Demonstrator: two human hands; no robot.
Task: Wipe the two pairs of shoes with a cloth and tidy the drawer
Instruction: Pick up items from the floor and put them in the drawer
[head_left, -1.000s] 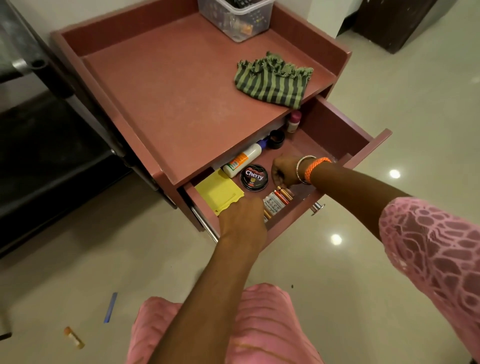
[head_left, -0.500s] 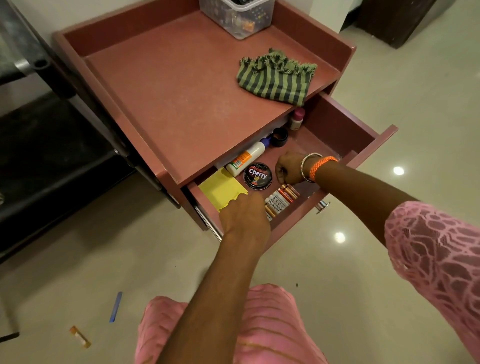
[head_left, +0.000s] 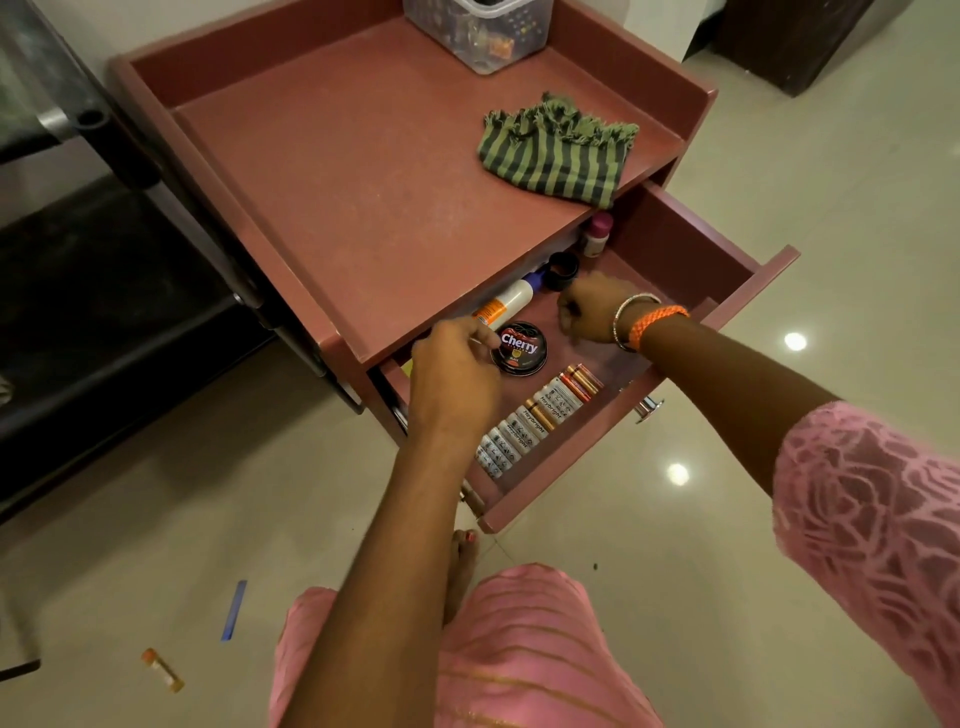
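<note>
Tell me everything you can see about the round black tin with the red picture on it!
The round black shoe-polish tin lies flat on the floor of the open reddish-brown wooden drawer, lid up. The lid looks like shiny metal, with white "Cherry" lettering over a red cherry picture. It is closed. A white glue bottle lies behind it and a row of batteries in front. The left hand hovers at its left edge; whether it touches is unclear.
</note>
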